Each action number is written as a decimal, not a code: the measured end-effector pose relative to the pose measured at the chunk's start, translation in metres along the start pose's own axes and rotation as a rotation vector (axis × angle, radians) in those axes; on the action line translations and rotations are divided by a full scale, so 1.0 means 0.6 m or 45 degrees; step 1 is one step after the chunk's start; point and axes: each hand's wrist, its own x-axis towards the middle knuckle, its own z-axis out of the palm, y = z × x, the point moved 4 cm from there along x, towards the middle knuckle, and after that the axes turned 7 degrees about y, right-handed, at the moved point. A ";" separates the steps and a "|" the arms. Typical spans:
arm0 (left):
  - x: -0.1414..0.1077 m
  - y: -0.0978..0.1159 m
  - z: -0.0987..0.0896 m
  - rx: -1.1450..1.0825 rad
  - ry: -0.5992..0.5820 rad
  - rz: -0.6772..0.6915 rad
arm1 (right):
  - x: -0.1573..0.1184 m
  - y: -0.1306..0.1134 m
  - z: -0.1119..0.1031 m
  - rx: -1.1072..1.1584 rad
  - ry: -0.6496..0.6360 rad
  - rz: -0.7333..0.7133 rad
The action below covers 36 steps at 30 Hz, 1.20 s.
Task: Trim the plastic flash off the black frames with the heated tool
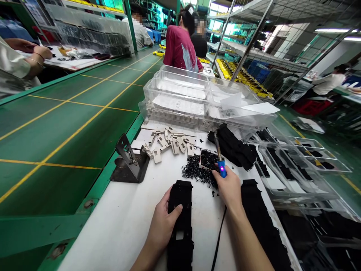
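Note:
Gripped in my left hand is a long black plastic part with a rectangular hole, its thumb lying on the top face. My right hand is closed around the blue handle of a soldering iron, whose metal tip points up and away. A purple light glows on the handle. Just beyond that hand lies a heap of small black pieces, with a small open box of them among it. The iron's cord trails toward me across the white tabletop.
Light grey plastic parts are piled behind a metal iron stand. More black parts lie at right, another beside my right forearm. Clear trays are stacked at the back. A green conveyor runs along the left; co-workers sit around.

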 end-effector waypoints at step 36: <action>-0.004 0.010 -0.004 0.035 0.006 0.094 | -0.021 -0.003 0.030 0.367 -0.134 0.086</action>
